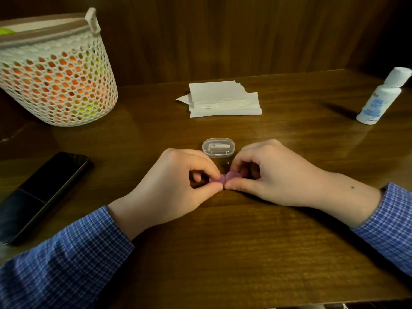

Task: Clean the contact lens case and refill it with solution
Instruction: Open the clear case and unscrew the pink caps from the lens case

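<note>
The purple contact lens case [225, 177] sits low on the wooden surface [223, 241], pinched from both ends. The left hand [178, 186] grips its left cap between thumb and forefinger; the right hand [267, 172] grips the right cap the same way, with both thumbs nearly meeting in front of it. It looks like small, light, rigid plastic with two round caps joined by a narrow bridge. It should not crush, but it is easy to flick away, and smooth enough to slip once wet. The caps' rims look like the best hold, one well steadied while the other is twisted. Just beyond the fingertips lies a small clear box [218, 147]. Further ahead is a stack of tissues [224, 99], and the solution bottle [379, 101] stands well off past the right hand.
</note>
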Demonstrator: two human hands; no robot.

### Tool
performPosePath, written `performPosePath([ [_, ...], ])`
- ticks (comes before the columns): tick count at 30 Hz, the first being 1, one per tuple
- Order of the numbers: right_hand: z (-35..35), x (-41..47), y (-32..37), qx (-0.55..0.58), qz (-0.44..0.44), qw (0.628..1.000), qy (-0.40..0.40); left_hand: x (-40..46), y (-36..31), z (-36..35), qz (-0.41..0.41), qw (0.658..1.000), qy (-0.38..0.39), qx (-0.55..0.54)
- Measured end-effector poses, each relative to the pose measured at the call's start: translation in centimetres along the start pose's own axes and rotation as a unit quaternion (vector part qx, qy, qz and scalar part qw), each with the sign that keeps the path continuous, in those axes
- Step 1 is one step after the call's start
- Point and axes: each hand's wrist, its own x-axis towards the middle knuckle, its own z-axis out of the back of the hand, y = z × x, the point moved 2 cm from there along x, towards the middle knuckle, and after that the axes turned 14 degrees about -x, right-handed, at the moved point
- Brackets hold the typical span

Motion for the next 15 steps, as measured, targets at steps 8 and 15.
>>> performPosePath([
  [8, -0.27, -0.05, -0.27, 0.035, 0.005, 0.999, -0.009, -0.01, -0.30, 0.02, -0.010, 1.000, 0.009, -0.015],
  [15, -0.51, -0.23, -0.69, 0.146, -0.023, 0.989, -0.024, -0.23, 0.10, 0.11, 0.006, 1.000, 0.004, -0.001],
])
